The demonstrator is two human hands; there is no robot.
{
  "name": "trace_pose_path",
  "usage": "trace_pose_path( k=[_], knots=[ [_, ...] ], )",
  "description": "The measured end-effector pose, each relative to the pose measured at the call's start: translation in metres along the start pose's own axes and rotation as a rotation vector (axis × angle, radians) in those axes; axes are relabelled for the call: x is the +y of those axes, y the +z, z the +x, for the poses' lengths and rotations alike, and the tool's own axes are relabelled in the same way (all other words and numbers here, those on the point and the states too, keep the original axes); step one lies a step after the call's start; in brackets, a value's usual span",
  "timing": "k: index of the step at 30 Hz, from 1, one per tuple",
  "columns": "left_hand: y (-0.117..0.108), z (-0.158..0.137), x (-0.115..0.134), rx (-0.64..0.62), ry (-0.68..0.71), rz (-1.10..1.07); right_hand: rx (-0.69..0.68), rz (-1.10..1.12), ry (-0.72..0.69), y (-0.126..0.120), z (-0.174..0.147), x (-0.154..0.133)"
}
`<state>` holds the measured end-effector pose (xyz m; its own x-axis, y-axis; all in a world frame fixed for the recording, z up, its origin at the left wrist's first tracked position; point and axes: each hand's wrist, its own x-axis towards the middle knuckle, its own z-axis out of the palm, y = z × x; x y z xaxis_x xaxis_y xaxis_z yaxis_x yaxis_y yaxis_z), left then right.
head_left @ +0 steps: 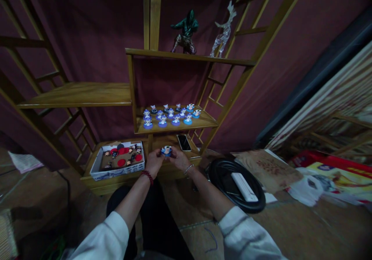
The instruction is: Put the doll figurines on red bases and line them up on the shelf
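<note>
Between my fingertips is a small figurine on a blue round base. My left hand pinches it from the left, and my right hand grips its other side. Both hands are closed, in front of the lower shelf. Just above them, several similar figurines stand in rows on a wooden shelf, many with purple or blue bases. Left of my hands, an open white box holds several small dark figures and loose red discs.
A phone lies behind my right hand. On the top shelf stand a dark crouching statue and a clear deer figure. A black coiled hose with a white carton and a plastic bag occupy the floor at right.
</note>
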<state>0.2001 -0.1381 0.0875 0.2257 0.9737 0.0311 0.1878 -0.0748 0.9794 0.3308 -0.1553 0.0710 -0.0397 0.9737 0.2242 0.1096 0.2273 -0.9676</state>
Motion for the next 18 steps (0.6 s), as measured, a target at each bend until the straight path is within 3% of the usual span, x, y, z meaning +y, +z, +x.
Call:
trace_pose_path(
  k=[18],
  knots=[
    [0.050,0.014,0.026,-0.084,-0.030,-0.032,0.116,-0.127,-0.003,-0.058,-0.013,-0.013]
  ],
)
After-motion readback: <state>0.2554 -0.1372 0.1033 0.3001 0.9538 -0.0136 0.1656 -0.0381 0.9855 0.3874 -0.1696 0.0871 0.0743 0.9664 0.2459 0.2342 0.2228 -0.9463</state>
